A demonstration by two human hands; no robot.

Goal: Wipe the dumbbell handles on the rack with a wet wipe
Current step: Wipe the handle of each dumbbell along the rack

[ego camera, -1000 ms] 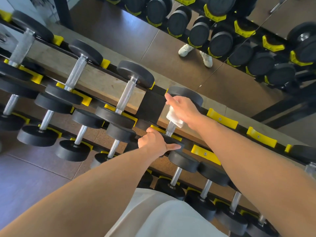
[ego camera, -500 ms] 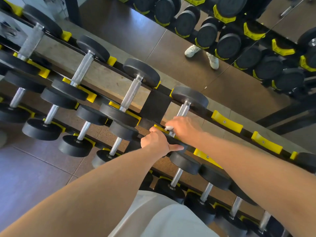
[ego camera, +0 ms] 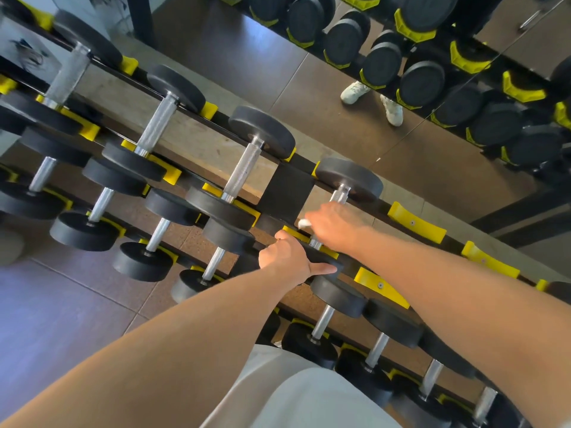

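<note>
Chrome handle point(ego camera: 339, 196) of the dumbbell I'm on is mostly hidden: my right hand point(ego camera: 335, 224) wraps it w/ fingers curled round, only a short bit of bar showing above the knuckles and a stub below. The wet wipe point(ego camera: 304, 223) is nearly all buried in that grip; just a small white tuft pokes out at the hand's 9 o'clock. Can't tell how it's folded.

This dumbbell sits on the top tier of the rack point(ego camera: 287, 193), approx. centre frame. Its long axis runs from 7 to 1 o'clock; far head point(ego camera: 349, 180) at 1 o'clock is plain to see, near head point(ego camera: 324, 262) at 7 o'clock is half covered by my left hand point(ego camera: 285, 256). That hand grips the near head's rim, fingers curled over the far side and out of sight, thumb stretched toward 3 o'clock along the edge.

Neighbouring dumbbells lie parallel toward 9–10 o'clock. Lower-tier ones at 5 o'clock are cut off by my right forearm and the frame edge. A yellow cradle point(ego camera: 415, 225) sits bare at 3 o'clock.
</note>
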